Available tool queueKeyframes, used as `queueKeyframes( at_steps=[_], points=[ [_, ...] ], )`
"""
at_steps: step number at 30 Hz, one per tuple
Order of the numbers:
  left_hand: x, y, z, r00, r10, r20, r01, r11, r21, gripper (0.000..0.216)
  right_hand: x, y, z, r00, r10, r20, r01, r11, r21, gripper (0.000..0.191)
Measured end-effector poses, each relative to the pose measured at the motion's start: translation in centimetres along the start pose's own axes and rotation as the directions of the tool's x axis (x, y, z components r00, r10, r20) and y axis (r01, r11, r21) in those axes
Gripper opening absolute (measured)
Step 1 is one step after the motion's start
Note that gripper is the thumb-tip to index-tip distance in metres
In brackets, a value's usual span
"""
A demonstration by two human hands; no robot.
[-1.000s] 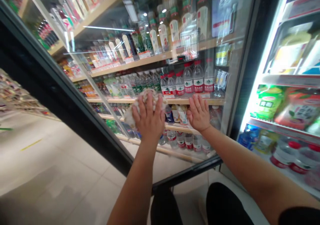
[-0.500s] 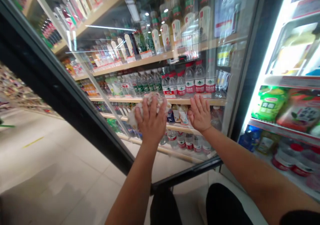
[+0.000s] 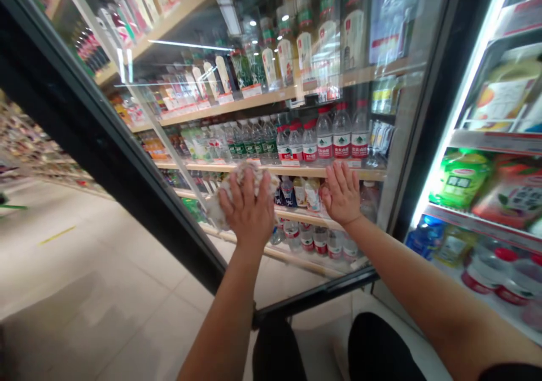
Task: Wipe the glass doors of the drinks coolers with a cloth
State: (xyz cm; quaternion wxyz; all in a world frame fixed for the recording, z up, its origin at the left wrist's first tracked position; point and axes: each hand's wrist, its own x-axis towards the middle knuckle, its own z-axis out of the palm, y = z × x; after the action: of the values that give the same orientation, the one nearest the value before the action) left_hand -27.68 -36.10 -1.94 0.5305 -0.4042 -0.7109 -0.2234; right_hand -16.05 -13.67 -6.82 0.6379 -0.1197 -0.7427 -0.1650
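My left hand [image 3: 250, 217] is spread over a crumpled, pale patterned cloth [image 3: 217, 205] and holds it against the glass door [image 3: 266, 282]. The cloth sticks out to the left of the fingers and above them. To the right, my right hand [image 3: 342, 199] lies with its fingers stretched upward on the same pane, holding nothing. Shelves of drink bottles show through or in the glass, with red-capped water bottles [image 3: 341, 135] just above my right hand.
A black door frame [image 3: 139, 183] slants down the left side, and a black bottom rail [image 3: 313, 297] runs above my knees [image 3: 277, 350]. At the right stands a lit cooler with a green packet [image 3: 461, 178] and red-capped bottles [image 3: 486, 271]. Tiled floor [image 3: 127, 290] spreads at the left.
My left hand and the cloth have slid a little to the left across the glass. My right hand stays in nearly the same place on the pane.
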Motion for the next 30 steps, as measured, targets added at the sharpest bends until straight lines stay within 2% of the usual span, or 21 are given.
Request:
queueKeyframes(
  at_steps=[2,4,6,8,10,12,15,17,19,21,23,25,28,30],
  points=[
    [1.5,-0.5,-0.8,0.995,-0.100,-0.003,0.100,0.995,-0.004,0.055,0.1,-0.1,-0.1,1.000,-0.005,-0.007,0.006,1.000,0.008,0.068],
    [0.7,0.1,-0.7,0.994,-0.109,-0.002,0.109,0.994,-0.003,0.055,0.1,-0.1,-0.1,1.000,-0.016,-0.018,0.016,1.000,0.016,0.068],
    [-1.6,1.2,0.2,1.000,-0.020,-0.003,0.020,1.000,0.008,0.053,0.2,-0.2,-0.1,1.000,-0.018,-0.025,0.019,1.000,0.019,0.068],
    [-3.9,1.9,1.2,0.990,0.139,0.002,-0.139,0.990,0.008,0.050,0.1,-0.1,-0.1,1.000,-0.011,-0.029,0.012,1.000,0.026,0.068],
    [-4.4,1.7,1.4,0.980,0.198,0.018,-0.198,0.980,0.002,0.051,0.0,0.0,0.0,1.000,0.000,-0.013,0.000,1.000,0.027,0.067],
    [-2.9,0.9,0.8,0.993,0.119,0.006,-0.119,0.993,-0.010,0.053,-0.2,0.1,0.1,1.000,0.020,0.021,-0.020,1.000,0.014,0.064],
    [0.3,-0.1,-0.5,0.997,-0.072,-0.008,0.072,0.997,-0.036,0.055,-0.5,0.2,0.3,0.996,0.057,0.074,-0.058,0.998,0.009,0.061],
    [0.6,0.2,-0.6,0.993,-0.119,0.005,0.119,0.992,-0.032,0.056,-0.7,0.2,0.4,0.994,0.066,0.091,-0.068,0.998,0.017,0.061],
    [-1.0,1.4,0.1,0.997,-0.075,0.017,0.075,0.997,-0.031,0.054,-0.7,0.2,0.5,0.994,0.059,0.092,-0.061,0.998,0.016,0.061],
    [-3.4,2.6,1.0,0.998,0.044,0.049,-0.041,0.998,-0.055,0.051,-0.7,0.1,0.4,0.995,0.058,0.086,-0.059,0.998,0.010,0.060],
    [-4.5,3.2,1.5,0.989,0.129,0.074,-0.126,0.991,-0.055,0.050,-0.6,0.1,0.3,0.996,0.052,0.070,-0.053,0.999,0.012,0.060],
    [-3.4,2.7,1.1,0.992,0.111,0.052,-0.110,0.994,-0.025,0.050,-0.4,0.1,0.1,0.999,0.034,0.036,-0.035,0.999,0.025,0.062],
    [0.8,1.2,-0.4,1.000,-0.022,-0.015,0.022,1.000,-0.004,0.053,-0.3,0.2,0.1,1.000,0.011,-0.004,-0.011,0.999,0.049,0.065],
    [2.7,0.8,-1.0,0.996,-0.076,-0.040,0.076,0.997,-0.008,0.057,-0.3,0.2,0.2,1.000,0.023,0.017,-0.024,0.998,0.051,0.064]
  ],
)
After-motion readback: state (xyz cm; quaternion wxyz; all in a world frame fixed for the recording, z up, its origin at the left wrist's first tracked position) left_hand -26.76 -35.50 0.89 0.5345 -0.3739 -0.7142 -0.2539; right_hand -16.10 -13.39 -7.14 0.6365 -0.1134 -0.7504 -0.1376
